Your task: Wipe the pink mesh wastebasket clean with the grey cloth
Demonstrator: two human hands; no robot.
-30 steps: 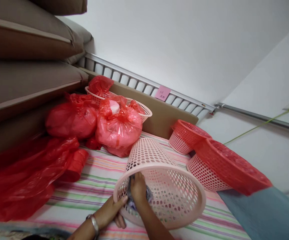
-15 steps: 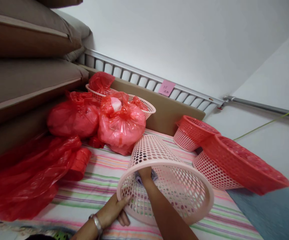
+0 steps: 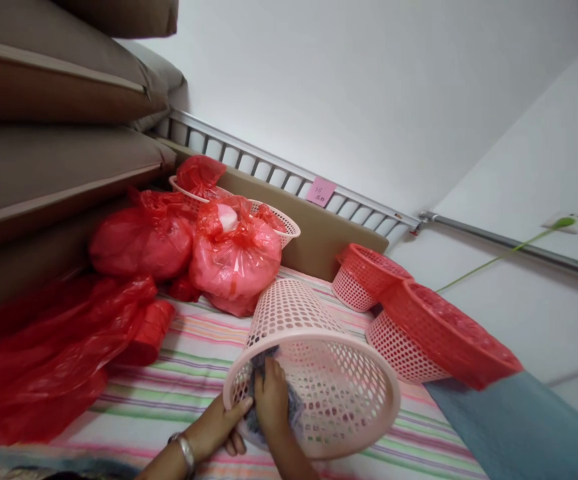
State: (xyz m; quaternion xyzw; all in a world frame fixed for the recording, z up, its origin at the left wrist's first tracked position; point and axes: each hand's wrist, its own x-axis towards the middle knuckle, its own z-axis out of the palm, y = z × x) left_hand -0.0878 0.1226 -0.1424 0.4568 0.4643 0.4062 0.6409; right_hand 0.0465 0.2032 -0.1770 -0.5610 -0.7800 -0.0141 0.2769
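Observation:
A pale pink perforated basket (image 3: 293,313) lies on its side on a striped sheet (image 3: 193,353), its mouth facing me. My left hand (image 3: 221,427), with a silver bangle at the wrist, grips the lower left of the rim, thumb on the rim and fingers below. Inside the mouth, my right hand (image 3: 271,397) presses a grey-blue cloth (image 3: 296,407) against the left inner wall. Part of the cloth is hidden behind the fingers.
Tied red bags (image 3: 236,263) and more baskets stand behind. Loose red plastic (image 3: 69,360) lies at left beside stacked brown cushions (image 3: 59,167). Red-lined baskets (image 3: 403,340) stand at right near a metal rail (image 3: 509,240).
My right hand has come from deep inside the basket toward its mouth, at the left, bringing the cloth along. My left hand still holds the rim. The view has shifted slightly right.

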